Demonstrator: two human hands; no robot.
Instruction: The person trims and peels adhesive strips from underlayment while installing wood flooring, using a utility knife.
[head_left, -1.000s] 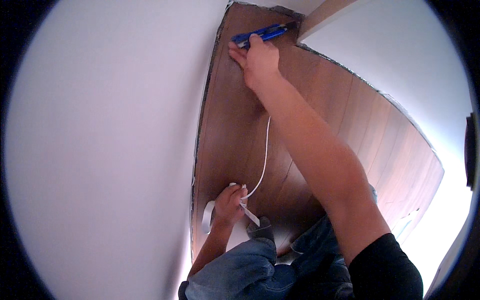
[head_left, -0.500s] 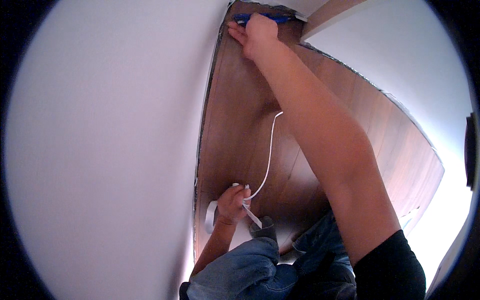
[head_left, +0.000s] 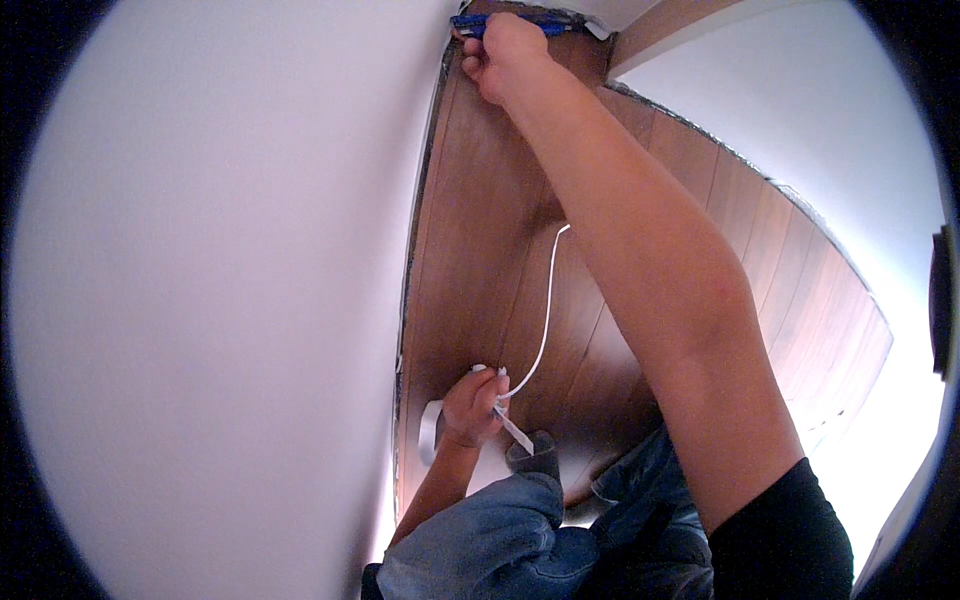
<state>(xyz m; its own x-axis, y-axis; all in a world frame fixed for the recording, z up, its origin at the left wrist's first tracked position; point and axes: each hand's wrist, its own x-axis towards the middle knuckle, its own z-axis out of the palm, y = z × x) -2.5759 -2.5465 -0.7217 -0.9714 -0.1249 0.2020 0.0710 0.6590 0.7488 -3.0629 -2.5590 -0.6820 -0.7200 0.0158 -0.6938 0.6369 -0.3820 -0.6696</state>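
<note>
My right hand (head_left: 503, 55) grips a blue cutter-like tool (head_left: 553, 23) at the far end of the wood-plank floor (head_left: 470, 220), in the corner beside the left wall's base. My left hand (head_left: 473, 405) is closed on white strip material (head_left: 513, 428), low near the left wall. A short flat piece hangs from it, a pale loop (head_left: 430, 430) shows beside it, and a thin white cord (head_left: 546, 310) runs from it up under my right forearm, which hides the rest.
A white wall (head_left: 210, 280) fills the left. A pale wooden frame edge (head_left: 650, 30) and another white wall (head_left: 810, 110) bound the floor on the right, with a rough dark gap along their bases. My jeans-clad legs (head_left: 470, 540) and a grey-socked foot (head_left: 532, 460) are below.
My right hand has moved up with the blue tool, farther into the corner. My left hand has shifted slightly right, still holding the white strip.
</note>
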